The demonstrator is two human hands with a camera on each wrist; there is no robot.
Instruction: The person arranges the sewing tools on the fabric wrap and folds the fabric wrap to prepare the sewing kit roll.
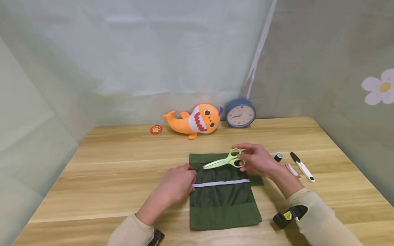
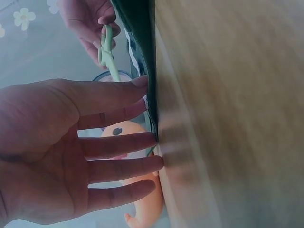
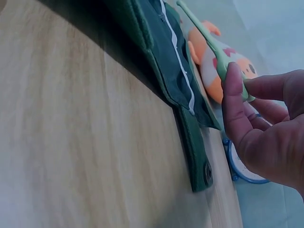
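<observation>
My right hand (image 1: 257,159) pinches light green scissors (image 1: 218,163) by their handle loops, between thumb and fingers. The blades point left, over the upper part of a dark green fabric roll (image 1: 226,217) spread out on the table. In the right wrist view the scissors (image 3: 209,40) are raised above the fabric. A white elastic band (image 1: 221,183) crosses the roll's middle. My left hand (image 1: 176,182) rests at the roll's left edge. The left wrist view has its fingers mostly straight, thumb tip touching the cloth edge and other fingertips at the table.
Right of the roll lie a black thread spool (image 1: 278,156), a small pinkish item (image 1: 293,171) and a black-and-white tool (image 1: 303,168). An orange plush shark (image 1: 197,119), a blue clock (image 1: 240,113) and a red round badge (image 1: 156,129) are at the table's back edge. A snap strap (image 1: 257,180) sticks out right.
</observation>
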